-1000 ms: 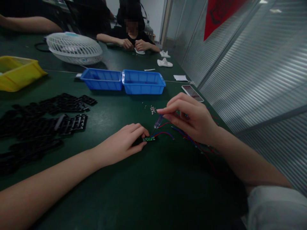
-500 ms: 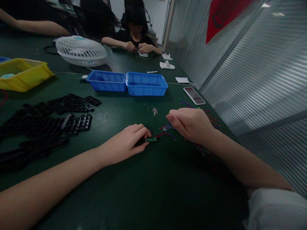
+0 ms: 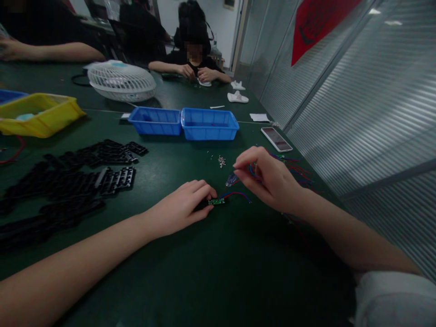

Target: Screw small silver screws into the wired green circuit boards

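My left hand (image 3: 185,204) rests on the table with thumb and fingers closed on the end of a small green circuit board (image 3: 217,201). A dark edge shows around the board, partly hidden by the fingers. Red and blue wires (image 3: 240,194) curve from its right end. Above and to the right, my right hand (image 3: 272,179) is in a pinch, thumb tip close to the index finger; anything between them is too small to make out. Just below those fingertips is a small translucent bluish piece (image 3: 231,179). Small metal screws (image 3: 221,161) lie in a loose pile beyond.
Black plastic parts (image 3: 73,181) cover the left side. Two blue bins (image 3: 210,132), a yellow bin (image 3: 44,122) and a white fan (image 3: 121,81) stand farther back. More wired boards (image 3: 299,170) and a phone (image 3: 276,139) lie right. A co-worker's hands (image 3: 195,72) work across the table.
My right hand has turned and its fingers have opened from a tight curl into a pinch, a little lower left. My left hand keeps its hold on the board. The view has shifted slightly.
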